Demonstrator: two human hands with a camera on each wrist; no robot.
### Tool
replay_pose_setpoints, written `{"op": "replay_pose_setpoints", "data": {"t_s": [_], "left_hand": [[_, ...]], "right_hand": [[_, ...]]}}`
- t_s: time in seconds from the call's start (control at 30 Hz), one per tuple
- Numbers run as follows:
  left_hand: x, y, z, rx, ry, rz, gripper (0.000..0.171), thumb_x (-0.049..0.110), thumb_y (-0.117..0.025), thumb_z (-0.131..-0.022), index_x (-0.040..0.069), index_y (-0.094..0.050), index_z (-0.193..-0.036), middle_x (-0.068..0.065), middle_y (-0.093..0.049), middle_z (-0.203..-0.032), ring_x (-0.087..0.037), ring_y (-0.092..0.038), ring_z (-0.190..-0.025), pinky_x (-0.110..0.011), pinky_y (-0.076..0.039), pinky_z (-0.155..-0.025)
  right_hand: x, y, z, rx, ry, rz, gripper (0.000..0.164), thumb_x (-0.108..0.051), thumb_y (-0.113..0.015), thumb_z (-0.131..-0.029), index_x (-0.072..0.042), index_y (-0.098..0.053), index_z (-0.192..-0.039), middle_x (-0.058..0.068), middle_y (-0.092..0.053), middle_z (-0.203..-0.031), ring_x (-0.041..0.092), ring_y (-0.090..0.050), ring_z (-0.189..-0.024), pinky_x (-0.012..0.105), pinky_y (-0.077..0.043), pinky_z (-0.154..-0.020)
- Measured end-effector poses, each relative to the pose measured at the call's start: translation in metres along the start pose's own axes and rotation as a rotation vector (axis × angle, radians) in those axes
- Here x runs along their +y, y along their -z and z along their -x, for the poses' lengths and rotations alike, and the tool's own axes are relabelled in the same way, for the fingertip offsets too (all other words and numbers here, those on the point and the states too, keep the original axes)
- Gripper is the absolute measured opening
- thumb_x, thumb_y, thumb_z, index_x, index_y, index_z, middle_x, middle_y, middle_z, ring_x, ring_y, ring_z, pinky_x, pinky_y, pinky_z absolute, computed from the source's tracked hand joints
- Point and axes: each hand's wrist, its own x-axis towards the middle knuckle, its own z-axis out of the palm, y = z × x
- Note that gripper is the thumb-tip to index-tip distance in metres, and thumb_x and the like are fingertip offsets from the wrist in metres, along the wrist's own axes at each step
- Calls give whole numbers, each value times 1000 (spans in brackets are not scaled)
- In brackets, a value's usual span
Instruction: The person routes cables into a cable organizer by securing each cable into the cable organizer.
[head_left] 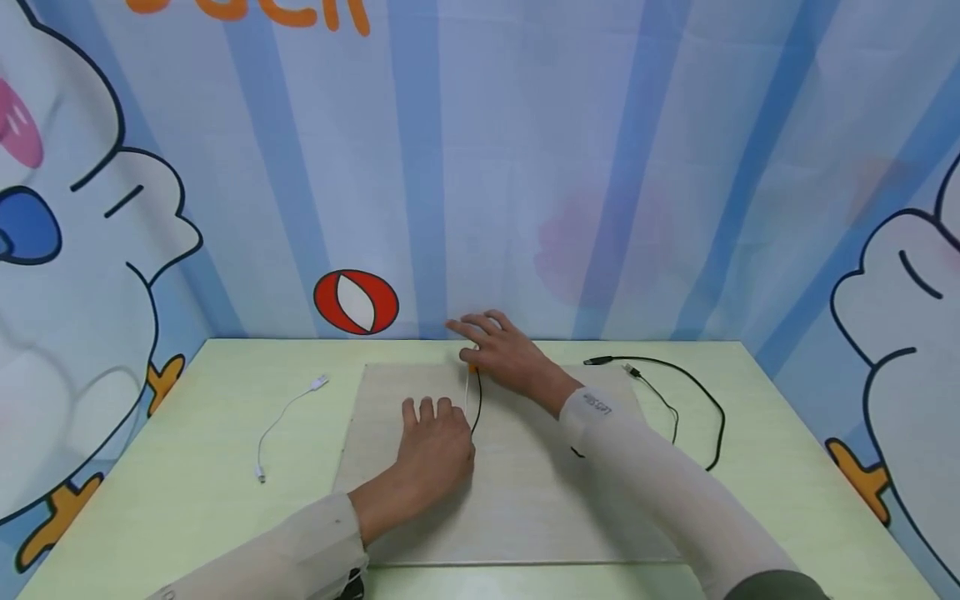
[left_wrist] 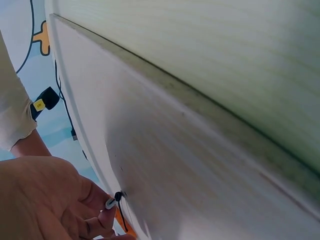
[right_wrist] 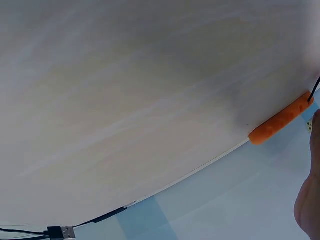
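My left hand (head_left: pixel 435 450) is low over the pale board (head_left: pixel 525 517). In the left wrist view its fingertips pinch a small white plug (left_wrist: pixel 110 203), with a black cord end (left_wrist: pixel 118 196) right beside it. My right hand (head_left: pixel 513 358) reaches over the board's far edge, fingers spread and fairly straight, the thumb close to an orange ridged piece (head_left: pixel 473 367). That orange piece (right_wrist: pixel 281 119) lies along the far edge in the right wrist view, and a black cord (right_wrist: pixel 314 91) meets its end. A thin white cord (head_left: pixel 467 392) runs beside the black cord (head_left: pixel 479 400) between the hands.
A short white USB cable (head_left: pixel 273 425) lies on the table (head_left: pixel 225 517) left of the board. To the right are a thick black cable (head_left: pixel 701 387) and a thinner black USB cable (head_left: pixel 663 400), partly behind my right sleeve (head_left: pixel 660 475). A printed curtain (head_left: pixel 510 167) hangs behind the table.
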Motion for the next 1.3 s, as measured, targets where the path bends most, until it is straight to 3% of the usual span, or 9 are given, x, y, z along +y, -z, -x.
{"op": "replay_pose_setpoints", "data": {"t_s": [0.33,0.57,0.8,1.3], "left_hand": [[8,-1,-10,-55,-6,4,31,19,-79,-103,-8,-74,-117,-23,-69,-116,-49,-64,-127,-72,-37,-119],[14,-5,-16,-38,-11,-17,33,21,-78,-103,-7,-74,-120,-23,-69,-120,-48,-63,-129,-69,-39,-117],[17,-10,-23,-62,-4,-23,37,24,-79,-104,-6,-75,-125,-21,-69,-123,-46,-62,-129,-68,-37,-118],[20,-16,-29,-57,-18,-54,38,28,-78,-105,-3,-77,-127,-20,-71,-125,-49,-64,-131,-71,-42,-118]], "right_hand": [[7,-1,8,-27,-18,29,22,-15,-80,-106,-23,-84,-126,6,-50,-177,31,-53,-158,53,-43,-130],[11,-4,11,-37,-51,33,26,-14,-82,-103,-24,-85,-127,5,-51,-176,30,-53,-158,52,-43,-130],[12,-7,11,-63,-61,48,28,-14,-84,-102,-24,-85,-129,5,-52,-175,30,-53,-158,51,-42,-132],[13,-6,1,-89,-14,125,21,-15,-86,-100,-25,-88,-119,3,-58,-170,28,-54,-155,48,-43,-131]]}}
